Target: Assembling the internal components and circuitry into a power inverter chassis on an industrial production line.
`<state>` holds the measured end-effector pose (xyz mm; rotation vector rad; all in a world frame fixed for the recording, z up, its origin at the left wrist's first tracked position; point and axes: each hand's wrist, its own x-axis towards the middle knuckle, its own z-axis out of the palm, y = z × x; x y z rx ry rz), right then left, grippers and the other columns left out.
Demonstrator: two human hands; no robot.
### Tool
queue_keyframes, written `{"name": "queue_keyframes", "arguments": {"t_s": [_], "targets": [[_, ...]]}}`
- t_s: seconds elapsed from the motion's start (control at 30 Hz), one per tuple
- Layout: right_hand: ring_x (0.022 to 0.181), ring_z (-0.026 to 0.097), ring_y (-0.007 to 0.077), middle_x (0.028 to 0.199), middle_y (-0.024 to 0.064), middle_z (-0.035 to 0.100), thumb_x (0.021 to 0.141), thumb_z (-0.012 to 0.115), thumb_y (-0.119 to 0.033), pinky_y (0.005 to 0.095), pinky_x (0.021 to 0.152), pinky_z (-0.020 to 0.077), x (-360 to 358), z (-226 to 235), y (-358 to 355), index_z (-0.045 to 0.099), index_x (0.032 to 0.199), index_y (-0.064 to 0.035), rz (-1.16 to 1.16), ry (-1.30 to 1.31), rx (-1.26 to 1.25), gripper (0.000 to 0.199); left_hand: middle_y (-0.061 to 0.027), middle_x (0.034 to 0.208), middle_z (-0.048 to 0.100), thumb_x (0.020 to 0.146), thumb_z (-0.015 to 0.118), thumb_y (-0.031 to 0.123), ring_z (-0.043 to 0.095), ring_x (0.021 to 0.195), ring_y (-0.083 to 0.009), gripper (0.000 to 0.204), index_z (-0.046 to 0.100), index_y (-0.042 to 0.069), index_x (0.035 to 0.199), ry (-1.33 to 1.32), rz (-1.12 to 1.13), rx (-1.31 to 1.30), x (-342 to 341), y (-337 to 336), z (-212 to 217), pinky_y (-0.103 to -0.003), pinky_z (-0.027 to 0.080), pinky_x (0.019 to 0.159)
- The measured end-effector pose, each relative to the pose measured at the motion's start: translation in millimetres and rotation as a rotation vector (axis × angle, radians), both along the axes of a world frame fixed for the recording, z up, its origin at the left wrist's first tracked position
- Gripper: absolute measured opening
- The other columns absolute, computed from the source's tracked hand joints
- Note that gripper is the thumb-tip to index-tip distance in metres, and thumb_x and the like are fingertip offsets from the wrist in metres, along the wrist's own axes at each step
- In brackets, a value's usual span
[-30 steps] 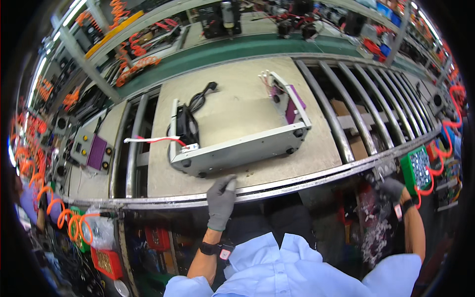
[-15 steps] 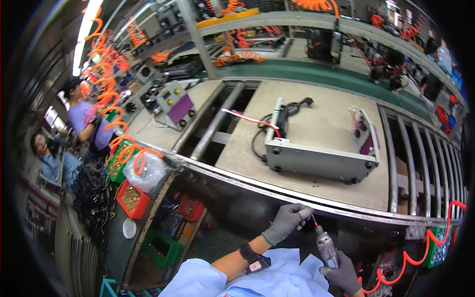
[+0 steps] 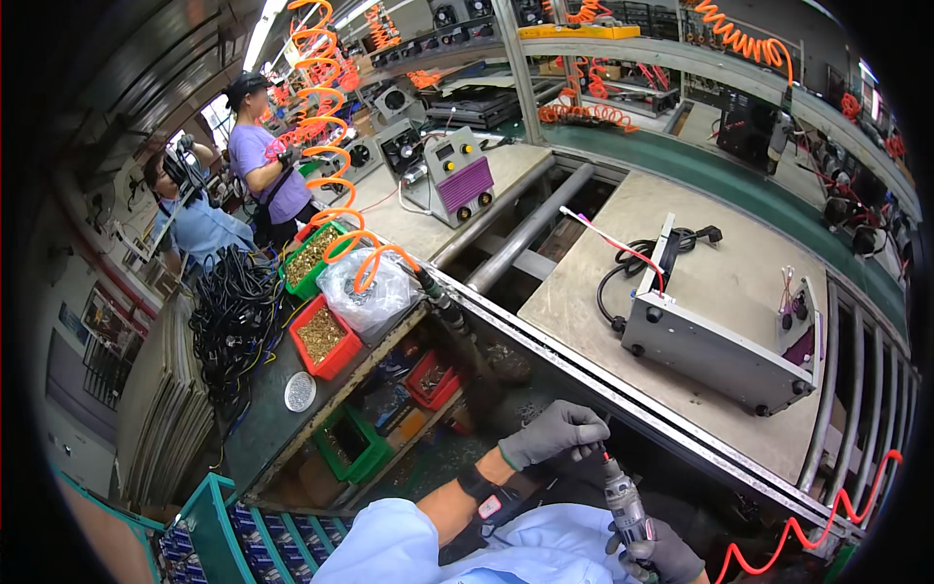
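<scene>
Both my hands wear grey gloves. My right hand (image 3: 666,553) is wrapped round the body of a silver air screwdriver (image 3: 626,500), whose bit points up and away from me. At the bit's tip, the fingers of my left hand (image 3: 555,435) are pinched together; whatever they hold is too small to make out. Beyond my hands, a grey metal housing (image 3: 715,355) lies on a pale board (image 3: 593,292), its inside open. A black power cord (image 3: 671,243) and a red-and-white wire (image 3: 618,245) come from its left end.
Left of me, a red bin (image 3: 324,337) and a green bin (image 3: 311,261) hold brass-coloured parts beside a plastic bag (image 3: 368,297). A purple-fronted machine (image 3: 457,183) stands farther back. Metal rollers (image 3: 533,229) flank the board. Two people (image 3: 268,165) work at the left. Orange coiled hoses (image 3: 331,127) hang down.
My view has turned left, so the bench and housing sit farther right in the picture. My hands keep the screwdriver and the pinch at its tip in nearly the same pose.
</scene>
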<state>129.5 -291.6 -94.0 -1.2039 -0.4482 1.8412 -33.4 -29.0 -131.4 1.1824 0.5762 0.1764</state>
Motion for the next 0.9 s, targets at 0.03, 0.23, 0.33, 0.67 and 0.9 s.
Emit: {"name": "queue_keyframes", "arguments": {"t_s": [0.03,0.23,0.33,0.67,0.9], "targets": [[0.052,0.047,0.003,0.083,0.0001,0.06,0.081,0.076,-0.023,0.0176,0.041,0.037,0,-1,3,0.057,0.117,-0.0031,0.01,0.099,-0.016,0.046,-0.0019,0.077,0.066,0.092,0.07,0.022,0.06,0.063,-0.0061,0.021,0.071,0.001,0.093,-0.023,0.002,-0.003,-5,3,-1,-0.021,0.049,0.054],[0.053,0.049,0.0045,0.082,0.0009,0.059,0.082,0.074,-0.023,0.0214,0.046,0.0408,-8,-21,27,0.057,0.119,-0.0035,0.06,-0.252,0.094,0.045,-0.0047,0.082,0.067,0.093,0.069,0.021,0.061,0.067,-0.0076,0.023,0.071,-0.001,0.101,-0.003,-0.012,0.033,-16,25,-7,-0.02,0.049,0.055],[0.054,0.049,0.0053,0.08,-0.0009,0.057,0.083,0.073,-0.02,0.0222,0.049,0.0411,-20,-20,40,0.058,0.116,-0.0038,0.004,-0.574,0.174,0.04,-0.0041,0.082,0.066,0.093,0.069,0.021,0.061,0.066,-0.0072,0.024,0.07,-0.001,0.102,-0.006,0.033,-0.026,-18,31,-11,-0.02,0.049,0.056],[0.059,0.057,0.0103,0.079,0.0046,0.059,0.077,0.079,-0.014,0.028,0.051,0.048,-35,-18,74,0.052,0.113,-0.0034,0.051,-0.392,0.008,0.045,0.0004,0.078,0.063,0.096,0.064,0.02,0.055,0.062,-0.0033,0.02,0.068,0.002,0.103,-0.167,0.52,-0.215,-21,11,-17,-0.017,0.043,0.053],[0.062,0.058,0.0094,0.081,0.0046,0.06,0.076,0.081,-0.017,0.0271,0.056,0.0502,-30,-17,76,0.055,0.112,-0.0024,0.082,-0.478,0.106,0.047,-0.0063,0.089,0.068,0.098,0.053,0.015,0.064,0.069,-0.0101,0.031,0.064,-0.001,0.122,0.153,0.046,0.068,-61,51,24,-0.022,0.051,0.06]]}}
